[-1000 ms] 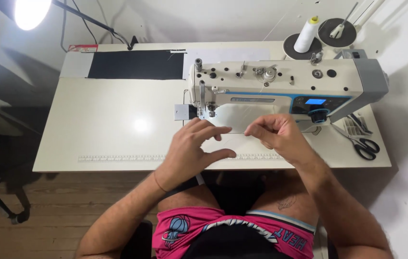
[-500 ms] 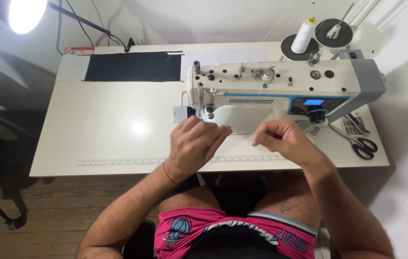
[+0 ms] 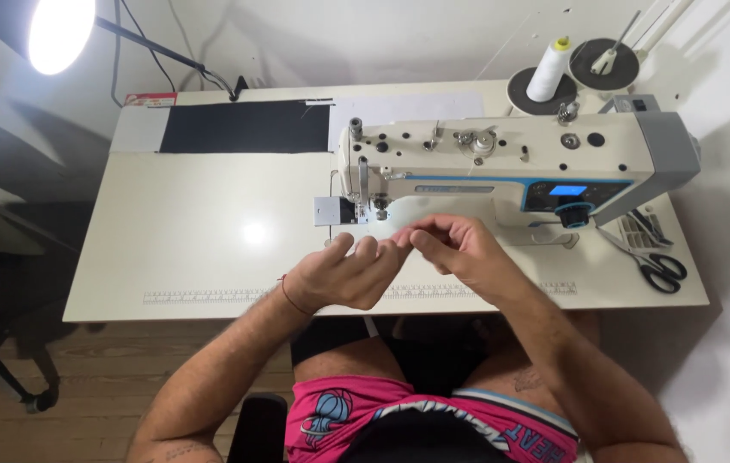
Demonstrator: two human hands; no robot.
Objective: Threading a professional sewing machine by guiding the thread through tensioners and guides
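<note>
Cream-coloured and broad, the bench (image 3: 211,249) stands on a wooden floor against a pale wall, and a piece of white fabric (image 3: 434,210) lies on it under the sewing machine (image 3: 502,163), just at the needle end. Both hands meet over the near edge of that fabric. The left hand (image 3: 343,274) is loosely curled, fingers bent toward the right hand (image 3: 455,249), whose fingertips pinch together at the point where the two hands touch — whether they nip the cloth or a thread is too small to tell. A thin red cord circles the left wrist.

Outward from there, a printed ruler strip (image 3: 202,296) runs along the front edge of the bench, at 8 o'clock from the hands. At 3 o'clock, near the right edge, lie black-handled scissors (image 3: 661,267). At 11 o'clock, at the back of the bench, a black cloth (image 3: 245,127) lies flat with a white sheet (image 3: 408,107) just beside it. Behind the machine, at 1 o'clock, a white thread cone (image 3: 549,70) stands upright on a dark round stand, a second round stand (image 3: 603,63) next to it. A bright lamp (image 3: 60,33) on a black arm shines from the far left corner — its glare marks the benchtop.
</note>
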